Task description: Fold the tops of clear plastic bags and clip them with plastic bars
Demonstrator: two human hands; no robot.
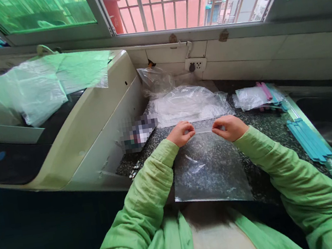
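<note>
Now both hands pinch the far edge of a clear plastic bag (210, 168) lying flat on the speckled counter (266, 126): left hand (180, 133) fingers closed on its left corner, right hand (229, 127) closed on the right. Beyond the bag sits a heap of clear bags (189, 104); right of it lie teal strips (308, 140).

A dark speckled stone tabletop (256, 127) is carrying everything, running under the window. A flat clear plastic bag (210, 172) is lying at its near edge, with a heap of clear bags (189, 104) sitting behind it. A small bundle of bags with pink strips (257, 96) and teal strips (308, 140) are resting to the right, beside a cream appliance (91, 123) standing at the left
</note>
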